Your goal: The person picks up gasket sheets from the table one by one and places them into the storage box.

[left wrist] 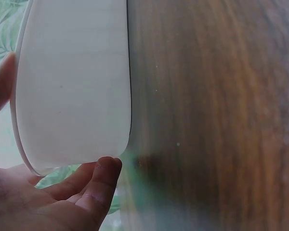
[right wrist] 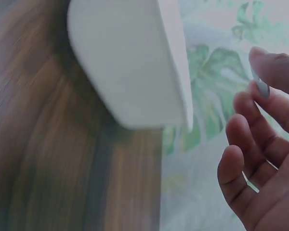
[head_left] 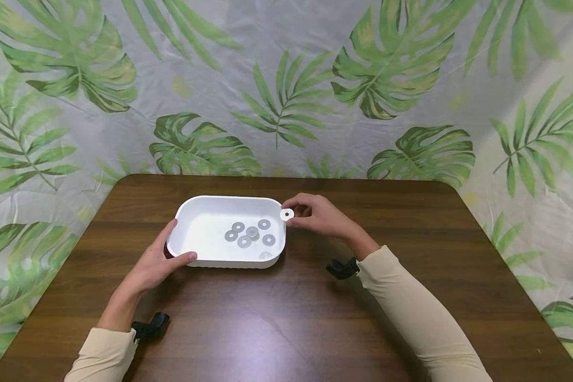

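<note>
A white rectangular tray [head_left: 198, 215] sits on the brown table and holds several flat metal washers [head_left: 249, 234]. My left hand [head_left: 159, 262] grips the tray's near left corner, thumb on the front rim and fingers round the left side; the left wrist view shows the tray's outer wall [left wrist: 72, 91] against my fingers [left wrist: 94, 185]. My right hand [head_left: 315, 215] pinches one washer [head_left: 287, 214] between thumb and forefinger, just above the tray's far right corner. In the right wrist view the washer [right wrist: 262, 88] shows edge-on at my fingertips, beside the tray's wall [right wrist: 130, 67].
The dark wooden table [head_left: 286, 318] spreads wide around the tray. A leaf-print cloth [head_left: 286, 79] hangs behind and drapes past the table's edges. Black wrist mounts [head_left: 150, 326] sit at both my cuffs.
</note>
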Demonstrator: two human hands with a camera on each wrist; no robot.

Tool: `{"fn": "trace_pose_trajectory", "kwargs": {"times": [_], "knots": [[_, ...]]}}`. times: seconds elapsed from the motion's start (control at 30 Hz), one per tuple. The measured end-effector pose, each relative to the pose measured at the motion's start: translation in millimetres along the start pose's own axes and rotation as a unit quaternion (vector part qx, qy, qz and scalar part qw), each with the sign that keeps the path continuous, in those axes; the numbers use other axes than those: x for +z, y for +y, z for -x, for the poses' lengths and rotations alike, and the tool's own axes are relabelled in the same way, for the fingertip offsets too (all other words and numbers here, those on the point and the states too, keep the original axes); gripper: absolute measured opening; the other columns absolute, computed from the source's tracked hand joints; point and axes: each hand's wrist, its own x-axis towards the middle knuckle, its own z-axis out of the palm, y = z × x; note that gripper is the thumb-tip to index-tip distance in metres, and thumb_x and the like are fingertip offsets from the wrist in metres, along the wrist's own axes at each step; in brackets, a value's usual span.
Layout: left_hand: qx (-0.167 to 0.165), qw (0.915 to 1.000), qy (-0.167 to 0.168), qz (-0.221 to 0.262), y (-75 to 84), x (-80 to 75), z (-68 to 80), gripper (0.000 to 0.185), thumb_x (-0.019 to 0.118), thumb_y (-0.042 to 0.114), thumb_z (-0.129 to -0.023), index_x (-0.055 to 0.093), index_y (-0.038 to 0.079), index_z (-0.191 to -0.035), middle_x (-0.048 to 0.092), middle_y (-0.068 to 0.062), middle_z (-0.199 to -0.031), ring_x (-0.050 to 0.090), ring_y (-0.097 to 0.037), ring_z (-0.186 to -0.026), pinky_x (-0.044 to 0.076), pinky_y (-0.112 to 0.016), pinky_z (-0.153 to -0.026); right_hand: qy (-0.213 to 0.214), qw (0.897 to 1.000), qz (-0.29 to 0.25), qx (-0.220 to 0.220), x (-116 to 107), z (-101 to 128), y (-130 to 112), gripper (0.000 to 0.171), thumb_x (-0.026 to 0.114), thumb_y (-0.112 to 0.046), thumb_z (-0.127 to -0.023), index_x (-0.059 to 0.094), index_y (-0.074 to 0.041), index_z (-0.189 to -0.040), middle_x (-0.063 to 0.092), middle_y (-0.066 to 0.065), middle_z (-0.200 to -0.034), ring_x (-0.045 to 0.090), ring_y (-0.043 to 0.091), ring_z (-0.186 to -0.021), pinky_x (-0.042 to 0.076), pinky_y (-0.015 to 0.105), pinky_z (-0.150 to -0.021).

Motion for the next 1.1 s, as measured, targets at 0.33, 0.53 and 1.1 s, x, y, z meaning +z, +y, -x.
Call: {"fn": "trace_pose_trajectory", "kwargs": {"times": [0.33,0.53,1.1], "knots": [[-0.001,1.0,-0.002,0.005,-0.2,1.8,-0.5,0.103,0.074,0.031,-0.088,0.003,0.01,-0.161,0.017,-0.031,-0.161,0.024,-0.044,-0.146,0.022,-0.06,-0.115,-0.035,0.998,0.012,-0.043,32.0,-31.9,-27.0,0.034,0.076,-0.015,-0.087,0.07,-0.007,-0.12,0.069,0.009,-0.109,0.064,0.022,-0.095,0.054,0.033,-0.079],[-0.002,1.0,0.002,0.003,-2.2,0.7,-0.5,0.103,0.074,0.03,-0.088,0.003,0.009,-0.161,0.017,-0.031,-0.161,0.023,-0.044,-0.146,0.022,-0.06,-0.115,-0.063,0.997,-0.006,-0.048,55.0,-46.3,-37.4,0.035,0.075,-0.015,-0.088,0.069,-0.007,-0.121,0.07,0.009,-0.115,0.065,0.019,-0.096,0.054,0.031,-0.081],[0.002,1.0,0.005,-0.004,-2.5,0.3,-0.7,0.102,0.073,0.031,-0.088,0.004,0.008,-0.16,0.019,-0.031,-0.161,0.027,-0.044,-0.143,0.025,-0.06,-0.113,-0.089,0.995,-0.003,-0.053,87.0,-58.6,-39.7,0.033,0.073,-0.016,-0.089,0.07,-0.011,-0.122,0.071,0.005,-0.117,0.065,0.016,-0.097,0.051,0.021,-0.084]]}}
